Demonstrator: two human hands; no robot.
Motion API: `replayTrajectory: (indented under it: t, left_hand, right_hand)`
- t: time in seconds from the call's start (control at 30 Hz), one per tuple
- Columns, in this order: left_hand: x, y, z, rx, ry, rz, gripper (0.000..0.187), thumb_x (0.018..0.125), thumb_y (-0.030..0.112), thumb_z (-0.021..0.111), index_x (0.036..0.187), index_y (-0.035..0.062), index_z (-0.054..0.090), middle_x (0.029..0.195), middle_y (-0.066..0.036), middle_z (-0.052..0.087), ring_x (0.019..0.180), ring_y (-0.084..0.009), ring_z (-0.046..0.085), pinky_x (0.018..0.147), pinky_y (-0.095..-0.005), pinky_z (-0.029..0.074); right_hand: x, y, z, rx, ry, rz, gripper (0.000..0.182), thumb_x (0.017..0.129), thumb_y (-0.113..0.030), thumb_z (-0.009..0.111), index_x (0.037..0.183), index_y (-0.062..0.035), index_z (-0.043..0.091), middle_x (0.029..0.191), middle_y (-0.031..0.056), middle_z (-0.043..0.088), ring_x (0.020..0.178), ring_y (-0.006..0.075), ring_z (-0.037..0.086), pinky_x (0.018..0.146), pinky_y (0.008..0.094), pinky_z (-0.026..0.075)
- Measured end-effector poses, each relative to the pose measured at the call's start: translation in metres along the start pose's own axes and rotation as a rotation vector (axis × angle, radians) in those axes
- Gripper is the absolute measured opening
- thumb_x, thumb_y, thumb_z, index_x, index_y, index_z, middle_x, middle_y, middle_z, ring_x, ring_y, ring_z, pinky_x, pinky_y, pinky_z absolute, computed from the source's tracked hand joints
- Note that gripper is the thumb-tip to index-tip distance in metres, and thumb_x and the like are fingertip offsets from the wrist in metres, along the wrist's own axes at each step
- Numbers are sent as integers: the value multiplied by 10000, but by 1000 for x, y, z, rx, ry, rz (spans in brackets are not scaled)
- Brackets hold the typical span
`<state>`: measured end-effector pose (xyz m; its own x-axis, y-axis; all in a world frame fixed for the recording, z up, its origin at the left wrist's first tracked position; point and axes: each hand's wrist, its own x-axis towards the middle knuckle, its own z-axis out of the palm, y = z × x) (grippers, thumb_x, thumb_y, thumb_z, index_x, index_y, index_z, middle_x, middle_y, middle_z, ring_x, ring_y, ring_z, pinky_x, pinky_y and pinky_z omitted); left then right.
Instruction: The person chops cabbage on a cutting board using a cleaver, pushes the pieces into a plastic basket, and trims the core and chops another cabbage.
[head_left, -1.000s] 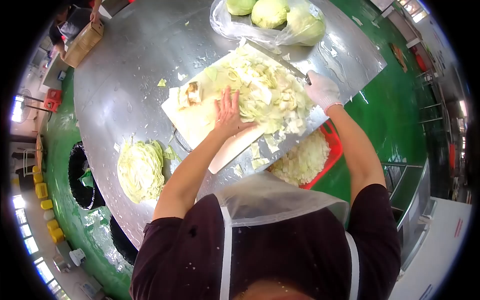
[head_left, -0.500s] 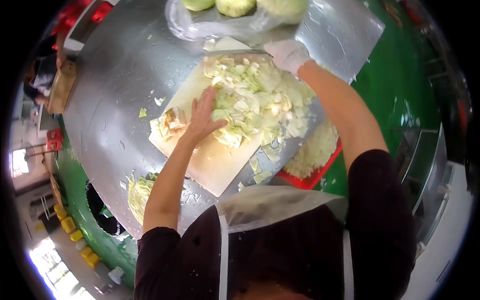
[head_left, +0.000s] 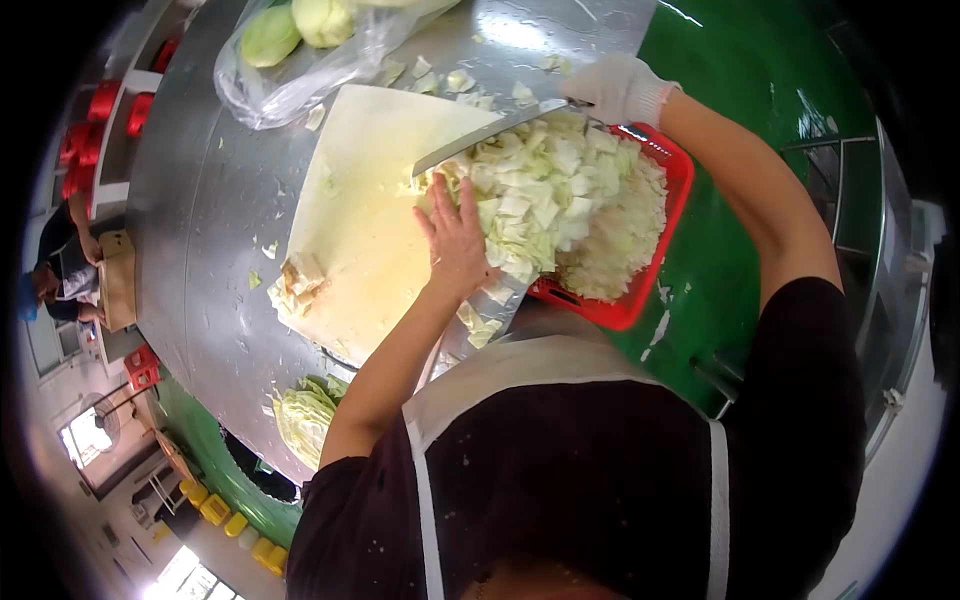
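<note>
My gloved right hand [head_left: 622, 92] grips the knife [head_left: 490, 134] behind the chopped cabbage [head_left: 545, 190] at the red basket [head_left: 684, 180]; my left hand [head_left: 457, 243] presses the pile with fingers spread.

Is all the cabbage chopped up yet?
Not all! Done: lots of small pieces are in the red basket. In hand: a chopped pile, between the left hand and the knife in the gloved right hand, reaching over the basket. Probably left: the uncut cabbages in the plastic bag, and the cabbage by the left arm.
</note>
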<state>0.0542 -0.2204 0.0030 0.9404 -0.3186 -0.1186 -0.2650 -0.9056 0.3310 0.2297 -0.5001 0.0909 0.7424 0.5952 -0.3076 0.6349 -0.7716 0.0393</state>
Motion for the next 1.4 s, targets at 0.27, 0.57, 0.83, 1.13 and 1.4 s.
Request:
replayTrajectory:
  t: [0.27, 0.57, 0.83, 1.13, 1.4]
  left_hand:
    - [66, 79, 26, 63, -18, 343, 1071, 653, 139, 795, 1537, 120, 189, 1554, -343, 56, 1423, -525, 171, 1108, -690, 139]
    - [89, 118, 26, -246, 78, 711, 610, 695, 49, 649, 1284, 187, 575, 1377, -129, 486, 1217, -343, 505, 994, -512, 412]
    - [245, -68, -21, 274, 548, 35, 370, 854, 196, 611, 1212, 102, 609, 1163, -150, 585, 1118, -371, 517, 929, -483, 402]
    - [218, 7, 5, 30, 291, -167, 385, 905, 410, 557, 1148, 130, 662, 1135, -136, 552, 1120, -334, 483, 890, -475, 410]
    - [148, 139, 46, -231, 166, 264, 444, 902, 353, 606, 1234, 64, 541, 1116, -205, 510, 1064, -377, 502, 924, -461, 425]
  right_hand:
    - [-152, 50, 82, 175, 175, 290, 155, 850, -292, 578, 925, -158, 588, 855, 104, 660, 786, 341, 641, 671, 445, 500]
    - [-269, 31, 167, 345, 329, 624, 96, 836, -205, 649, 844, -144, 574, 751, 77, 623, 687, 310, 627, 604, 416, 491]
    - [-288, -80, 240, 819, 450, 1038, 142, 824, -206, 709, 876, -122, 608, 724, 92, 606, 627, 288, 584, 607, 371, 482]
    - [-289, -159, 284, 1657, 664, 1313, 309, 839, -78, 718, 1118, 8, 616, 885, 41, 612, 728, 105, 550, 625, 264, 484]
    - [-266, -149, 275, 1690, 780, 1384, 328, 832, -86, 740, 1110, -16, 582, 870, 32, 615, 696, 113, 595, 565, 270, 548]
